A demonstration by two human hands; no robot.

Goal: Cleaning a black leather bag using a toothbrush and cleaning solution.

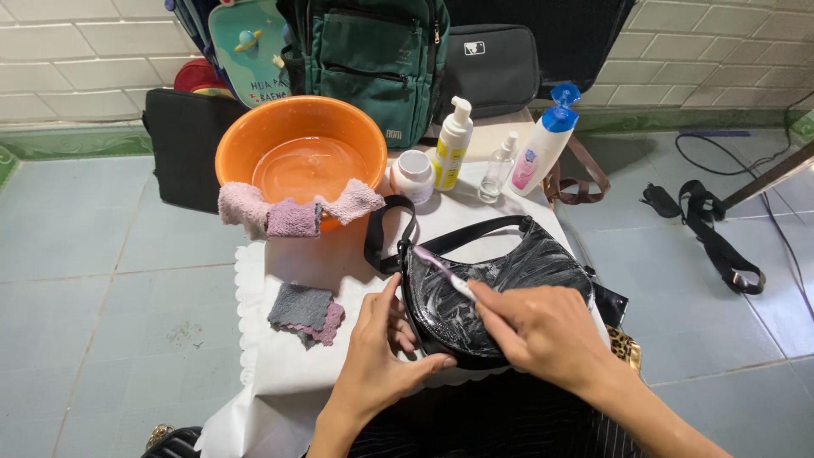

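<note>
The soapy black bag (496, 288) sits at the table's (280, 373) front edge and looks soft and slippery. The left hand (377, 356) grips its left end. The right hand (543, 331) pinches a toothbrush (443, 273).

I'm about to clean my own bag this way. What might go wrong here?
The foam on the black bag may make it slip from the left hand as the right hand scrubs with the toothbrush. The orange basin of water sits near the table edge and might tip.

Black handbag (500, 288) – soapy, upright; toothbrush (445, 276) against it.
</note>
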